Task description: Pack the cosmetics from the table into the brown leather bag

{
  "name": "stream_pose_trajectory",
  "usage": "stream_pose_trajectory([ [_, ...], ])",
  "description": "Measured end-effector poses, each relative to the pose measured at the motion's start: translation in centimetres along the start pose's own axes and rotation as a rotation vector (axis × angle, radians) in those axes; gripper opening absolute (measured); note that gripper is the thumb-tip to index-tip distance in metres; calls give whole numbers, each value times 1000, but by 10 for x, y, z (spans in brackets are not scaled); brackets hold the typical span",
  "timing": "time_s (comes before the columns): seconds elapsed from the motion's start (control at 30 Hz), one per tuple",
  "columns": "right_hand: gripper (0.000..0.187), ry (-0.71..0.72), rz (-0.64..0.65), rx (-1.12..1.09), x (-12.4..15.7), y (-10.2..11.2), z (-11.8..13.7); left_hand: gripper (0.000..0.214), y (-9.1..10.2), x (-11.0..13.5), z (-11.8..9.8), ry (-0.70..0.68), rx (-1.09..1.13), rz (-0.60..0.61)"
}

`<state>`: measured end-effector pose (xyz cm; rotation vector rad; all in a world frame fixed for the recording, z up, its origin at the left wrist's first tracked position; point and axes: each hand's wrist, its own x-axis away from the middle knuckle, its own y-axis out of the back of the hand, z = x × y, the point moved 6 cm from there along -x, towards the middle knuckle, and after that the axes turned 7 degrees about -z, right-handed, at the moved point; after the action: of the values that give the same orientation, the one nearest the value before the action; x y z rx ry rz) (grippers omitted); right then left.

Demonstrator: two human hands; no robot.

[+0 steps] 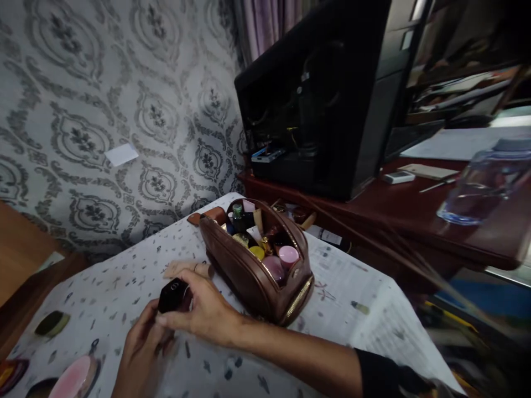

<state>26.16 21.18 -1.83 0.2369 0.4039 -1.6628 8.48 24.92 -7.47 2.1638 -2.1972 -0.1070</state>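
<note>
Between my two hands is a small black faceted item (171,296) with a pale mark on its top; its kind is unclear. My right hand (203,309) grips it from the right with thumb and fingers. The fingers of my left hand (143,337) close around its lower left side, partly hidden. Just right of my hands stands an unzipped brown cosmetic bag (244,271), packed with small jars and bottles. A pink-lidded jar (289,255), a yellow lid (256,253) and a green-capped bottle (238,213) show inside. A beige tube-like item (201,270) lies behind my right hand.
On the patterned white tablecloth (136,271), a dark green round item (52,324) and a pink round container (74,377) lie at left. A large black cabinet-like case (307,110) stands behind. A clear bottle (477,190) rests on the reddish-brown desk (373,213).
</note>
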Motion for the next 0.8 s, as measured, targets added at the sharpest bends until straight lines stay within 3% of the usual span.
stream_pose_trajectory([
  [0.13, 42, -51, 21, -44, -1, 13, 23, 73, -7, 6, -22, 0, -22, -91],
  [0.27, 41, -63, 62, -123, -2, 28, 44, 66, -34, 22, -52, -74, -38, -51],
  [0.5, 29, 171, 78, -12, -9, 71, 101, 63, -92, 28, -102, -148, -24, 262],
  [0.67, 23, 210, 129, 63, -10, 97, 122, 64, -125, 27, -123, -170, -28, 353],
  [0.8, 18, 277, 83, 168, -8, 119, 136, 59, -152, 30, -140, -274, 10, 418],
])
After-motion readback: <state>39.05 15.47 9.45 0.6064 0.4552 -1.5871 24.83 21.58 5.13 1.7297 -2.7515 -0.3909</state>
